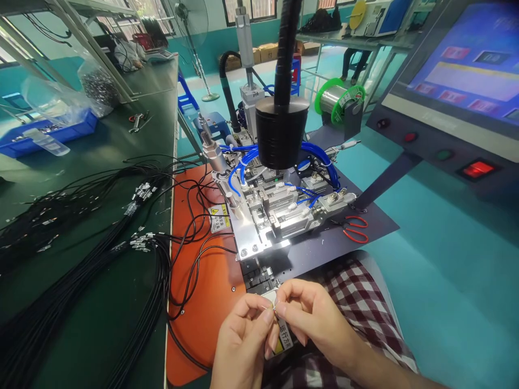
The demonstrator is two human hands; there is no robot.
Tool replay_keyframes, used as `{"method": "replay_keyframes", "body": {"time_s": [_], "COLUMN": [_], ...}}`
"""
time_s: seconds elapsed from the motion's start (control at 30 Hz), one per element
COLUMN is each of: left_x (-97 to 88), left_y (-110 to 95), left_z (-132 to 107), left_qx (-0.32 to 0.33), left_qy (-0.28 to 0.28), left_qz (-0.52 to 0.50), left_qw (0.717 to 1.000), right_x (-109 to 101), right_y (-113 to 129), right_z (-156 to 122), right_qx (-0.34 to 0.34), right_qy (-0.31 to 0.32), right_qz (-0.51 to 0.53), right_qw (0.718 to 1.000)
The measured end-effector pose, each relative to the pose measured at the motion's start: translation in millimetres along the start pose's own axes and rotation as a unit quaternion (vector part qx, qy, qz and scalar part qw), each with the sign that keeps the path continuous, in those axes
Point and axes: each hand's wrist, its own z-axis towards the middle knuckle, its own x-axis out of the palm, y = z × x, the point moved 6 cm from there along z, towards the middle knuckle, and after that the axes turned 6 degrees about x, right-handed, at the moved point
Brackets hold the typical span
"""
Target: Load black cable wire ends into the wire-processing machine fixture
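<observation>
My left hand [247, 335] and my right hand [310, 313] meet at the front of the machine, thumbs and fingertips pinched close together. Between them are thin pale wire ends [265, 308], small and partly covered by the fingers. A black cable [184, 348] curves over the orange base towards my left hand; whether it joins those wires is hidden. Just beyond my fingers is the metal machine [259, 251] with its clamps and blue air tubes [332, 167]. Below them, a label with printed characters [285, 335] shows partly.
Bundled black cables with metal connectors [141, 240] lie on the green table [162, 108] at left. A black suction-type hood [281, 132] hangs over the machine. Red-handled pliers [357, 229] rest on the dark plate. A solder-wire spool [338, 102] and a control screen [470, 70] stand at right.
</observation>
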Motion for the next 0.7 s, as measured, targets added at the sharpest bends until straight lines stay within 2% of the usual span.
{"method": "replay_keyframes", "body": {"time_s": [0.17, 0.33, 0.5, 0.7], "left_x": [-0.6, 0.7, 0.8, -0.4], "left_y": [2, 0, -1, -2], "left_z": [-1, -2, -2, -1], "left_qx": [0.015, 0.015, -0.003, -0.003], "left_qy": [-0.011, -0.007, 0.016, 0.009], "left_qz": [-0.004, 0.005, 0.032, 0.030], "left_qw": [1.000, 1.000, 0.999, 1.000], "right_x": [1, -5, -8, -2], "right_y": [0, 9, 24, 46], "right_z": [-3, -8, -13, -27], "right_qx": [-0.021, -0.148, -0.234, -0.369], "right_qy": [-0.036, -0.078, -0.052, -0.059], "right_qz": [0.011, -0.125, -0.281, -0.412], "right_qw": [0.999, 0.978, 0.929, 0.831]}}
